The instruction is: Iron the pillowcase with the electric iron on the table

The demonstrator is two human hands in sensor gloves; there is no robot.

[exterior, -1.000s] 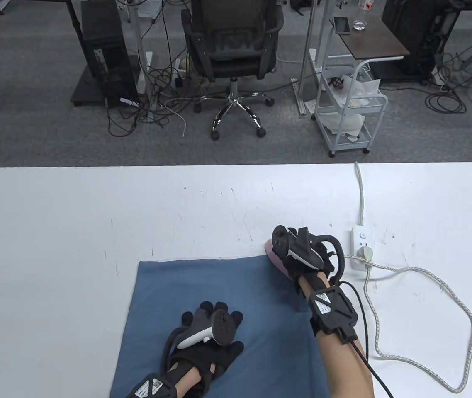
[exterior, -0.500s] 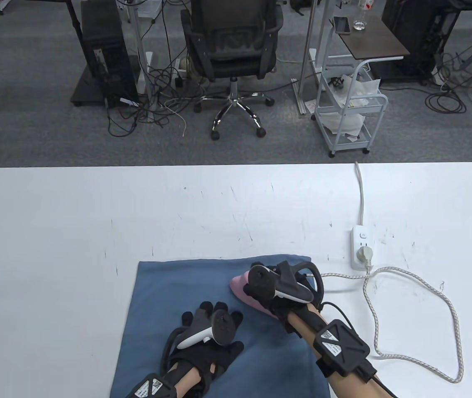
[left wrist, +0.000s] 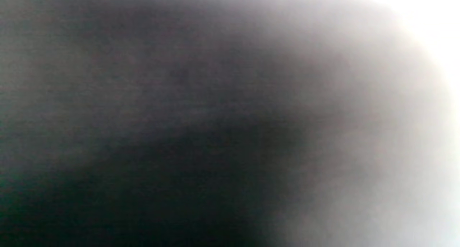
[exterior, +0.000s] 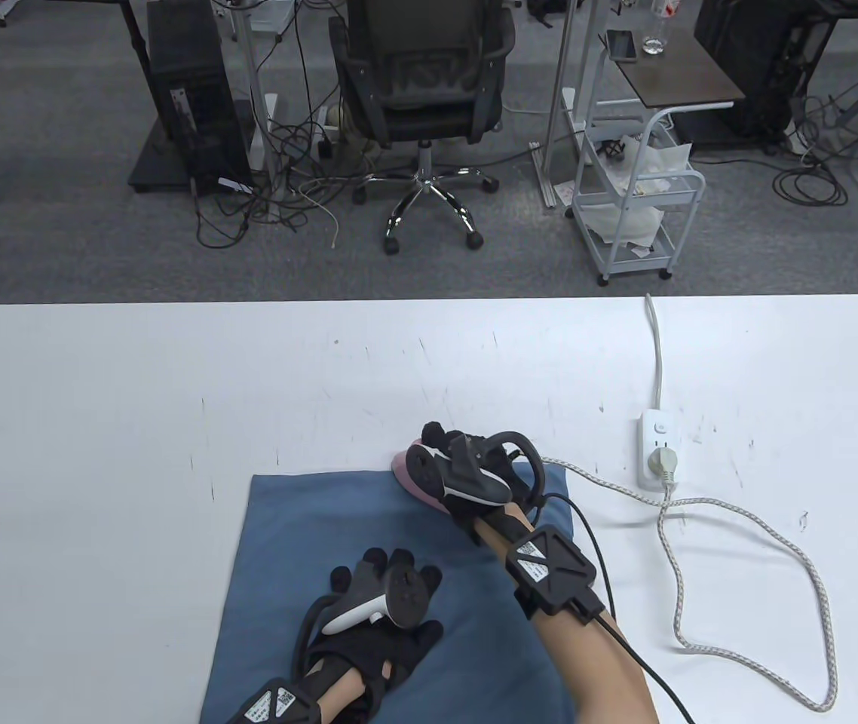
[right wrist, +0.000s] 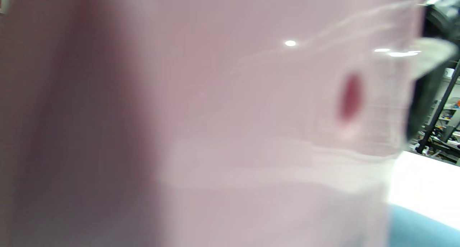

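Office, swivel chair, computer tower, floor cables

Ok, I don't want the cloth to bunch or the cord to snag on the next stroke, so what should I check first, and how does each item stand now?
1. Right hand grips the pink iron: ok.
2. Left hand rests flat on the blue pillowcase, pinning it: ok.
3. Iron on the cloth: ok, though its nose sits at the pillowcase's far edge, so little cloth lies ahead.
4. Plug seated in the power strip: ok.
5. Braided cord has slack and loops on the table, off the cloth: ok.
6. Iron heated: cannot tell.
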